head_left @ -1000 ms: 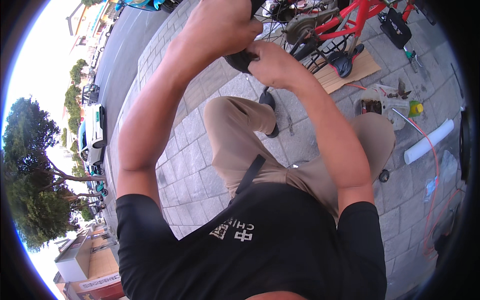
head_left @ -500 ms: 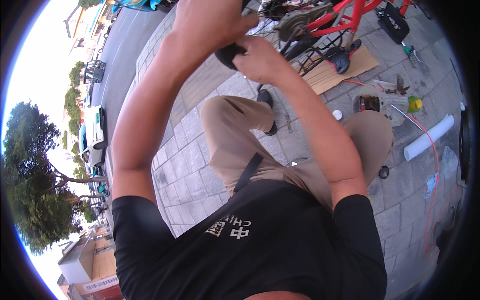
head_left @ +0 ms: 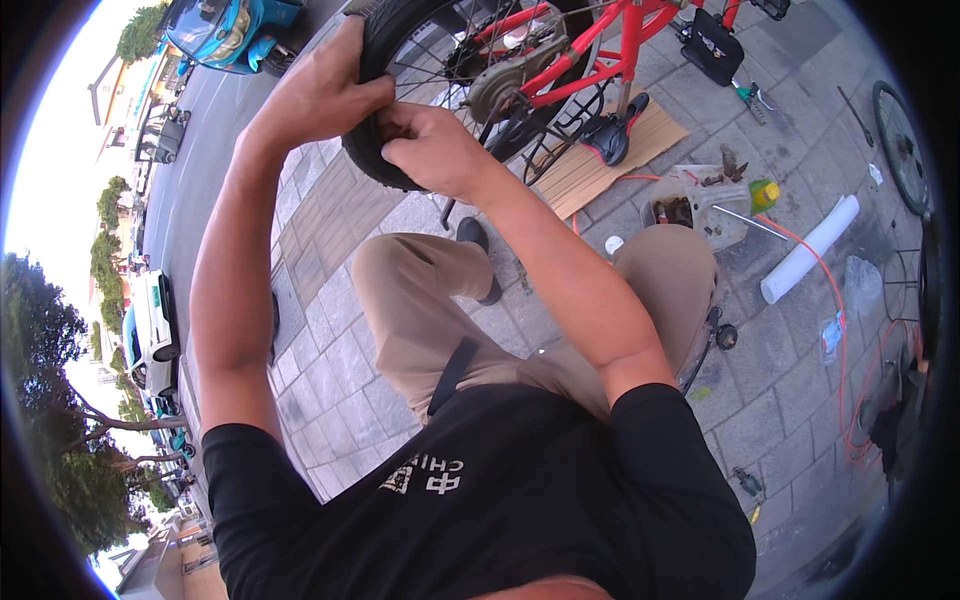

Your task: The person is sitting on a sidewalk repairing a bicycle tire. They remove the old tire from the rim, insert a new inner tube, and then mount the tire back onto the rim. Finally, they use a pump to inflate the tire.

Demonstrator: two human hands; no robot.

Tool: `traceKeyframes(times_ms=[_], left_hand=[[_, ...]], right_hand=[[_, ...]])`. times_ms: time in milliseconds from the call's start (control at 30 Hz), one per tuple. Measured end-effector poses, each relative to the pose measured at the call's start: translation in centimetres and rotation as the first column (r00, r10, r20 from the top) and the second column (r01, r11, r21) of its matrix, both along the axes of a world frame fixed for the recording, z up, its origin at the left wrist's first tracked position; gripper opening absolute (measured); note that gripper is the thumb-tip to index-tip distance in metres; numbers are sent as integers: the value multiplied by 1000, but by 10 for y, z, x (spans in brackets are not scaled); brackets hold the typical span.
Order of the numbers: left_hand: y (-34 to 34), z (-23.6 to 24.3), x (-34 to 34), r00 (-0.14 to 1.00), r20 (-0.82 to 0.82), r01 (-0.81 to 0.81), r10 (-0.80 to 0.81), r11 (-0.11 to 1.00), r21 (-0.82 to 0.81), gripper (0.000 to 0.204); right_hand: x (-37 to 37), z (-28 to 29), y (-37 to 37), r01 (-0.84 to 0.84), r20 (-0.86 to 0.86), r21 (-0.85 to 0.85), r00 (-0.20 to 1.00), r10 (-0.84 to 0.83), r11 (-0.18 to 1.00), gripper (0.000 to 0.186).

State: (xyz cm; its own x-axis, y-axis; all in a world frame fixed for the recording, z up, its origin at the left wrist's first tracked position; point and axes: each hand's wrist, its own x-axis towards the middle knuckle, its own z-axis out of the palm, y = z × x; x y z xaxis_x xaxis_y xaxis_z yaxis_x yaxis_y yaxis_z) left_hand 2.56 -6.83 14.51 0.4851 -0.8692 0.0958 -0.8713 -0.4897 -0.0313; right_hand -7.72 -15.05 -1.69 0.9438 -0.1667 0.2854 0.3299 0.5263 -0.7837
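Note:
A red bicycle stands upside down in front of me, its saddle resting on a cardboard sheet. Its black tyre curves past both my hands. My left hand grips the tyre from the outer left side, thumb pointing towards the spokes. Beside it, my right hand has curled fingers closed on the tyre at its inner edge. The two hands nearly touch. The fingertips of the right hand are partly hidden, and whether a tool is in them does not show. The metal hub sits behind the spokes.
Cardboard lies under the saddle. On the paving to the right are a cut plastic container, a yellow-green bottle, a white roll, and an orange hose. A wheel stands far right. Vehicles line the road at left.
My view has shifted, bringing more of the wheel and the blue vehicle into sight. Both hands remain at the tyre, now lower and further left in the picture.

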Motion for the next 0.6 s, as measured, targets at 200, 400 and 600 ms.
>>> traceKeyframes(times_ms=[200,400,600], left_hand=[[1,-6,-21,998,21,-49,51,997,-57,53],[37,-63,-47,929,82,-315,360,889,-332,53],[23,-109,-54,871,-144,-448,470,641,-623,72]], right_hand=[[-19,29,-29,23,-117,-518,988,-97,855,29],[-62,53,-43,212,-38,-824,905,-424,526,35],[-37,73,-71,900,782,-425,310,-541,-99,21]])
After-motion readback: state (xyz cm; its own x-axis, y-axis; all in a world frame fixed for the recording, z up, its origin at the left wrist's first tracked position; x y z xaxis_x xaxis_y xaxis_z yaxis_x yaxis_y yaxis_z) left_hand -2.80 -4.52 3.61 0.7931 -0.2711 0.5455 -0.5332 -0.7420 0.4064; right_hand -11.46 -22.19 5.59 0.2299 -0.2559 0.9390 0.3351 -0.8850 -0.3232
